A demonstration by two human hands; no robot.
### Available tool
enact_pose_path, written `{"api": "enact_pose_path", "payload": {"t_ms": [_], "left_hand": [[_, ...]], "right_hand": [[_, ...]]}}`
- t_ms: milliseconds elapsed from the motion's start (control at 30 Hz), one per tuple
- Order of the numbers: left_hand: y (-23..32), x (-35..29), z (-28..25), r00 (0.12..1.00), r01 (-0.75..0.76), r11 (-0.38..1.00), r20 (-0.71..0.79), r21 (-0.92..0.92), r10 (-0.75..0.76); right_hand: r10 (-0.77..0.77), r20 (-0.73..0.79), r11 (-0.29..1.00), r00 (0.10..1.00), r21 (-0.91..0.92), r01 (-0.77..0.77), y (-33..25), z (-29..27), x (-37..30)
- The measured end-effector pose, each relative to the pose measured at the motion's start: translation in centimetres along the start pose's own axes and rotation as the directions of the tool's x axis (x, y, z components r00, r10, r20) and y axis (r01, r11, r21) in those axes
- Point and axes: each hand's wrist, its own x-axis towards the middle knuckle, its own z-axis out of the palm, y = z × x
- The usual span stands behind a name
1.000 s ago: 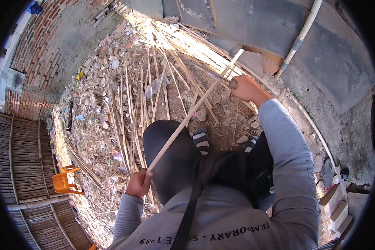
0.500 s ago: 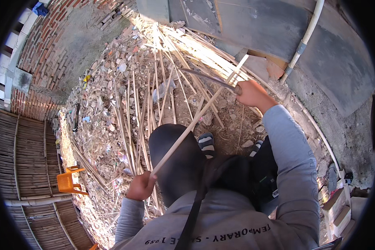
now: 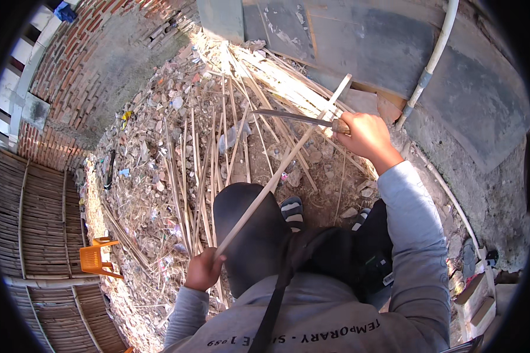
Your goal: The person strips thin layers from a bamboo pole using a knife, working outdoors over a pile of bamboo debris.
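A long, pale bamboo strip (image 3: 259,200) slants across my raised thigh, its far end pointing up and to the right. My left hand (image 3: 204,270) is closed round the near end of it. In my right hand (image 3: 368,138) is the wooden handle of a long knife (image 3: 293,117), gripped near the strip's far part. The dark blade points left and crosses the strip; whether its edge touches the wood I cannot tell.
Several bamboo strips (image 3: 196,176) lie on the rubble-strewn ground ahead and to the left, with a brighter heap (image 3: 277,67) by the grey panels (image 3: 371,44). A pipe (image 3: 433,62) stands at the right. An orange plastic chair (image 3: 92,259) is at far left, beside bamboo screens (image 3: 44,217).
The knife has tilted so its blade lies more level across the picture, and more of its handle shows. My right hand has shifted slightly right. My left hand keeps its hold.
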Motion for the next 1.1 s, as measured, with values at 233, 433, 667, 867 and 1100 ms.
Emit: {"api": "enact_pose_path", "payload": {"t_ms": [233,433,667,867,1100], "left_hand": [[1.2,-0.6,-0.7,0.991,0.036,0.985,0.137,-0.170,-0.013],[1.7,-0.6,0.0,0.991,0.074,0.988,0.117,-0.138,-0.058],[1.6,0.0,0.7,0.996,0.063,0.994,0.063,-0.094,-0.057],[1.6,0.0,0.6,1.000,0.010,0.999,0.017,-0.036,-0.009],[1.1,0.7,1.1,0.999,-0.034,0.999,-0.009,0.008,0.034]], "right_hand": [[-0.026,0.045,0.993,0.999,0.116,0.020,0.1,-0.9,-0.6],[-0.179,0.180,0.976,0.967,0.157,0.151,-1.4,0.5,-0.7],[-0.102,0.130,0.957,0.986,0.284,0.062,-0.3,1.9,-0.2],[-0.179,0.241,0.972,0.954,0.193,0.134,-1.1,1.9,-0.7],[-0.139,0.253,0.951,0.957,0.305,0.057,-1.7,2.5,0.0]]}}
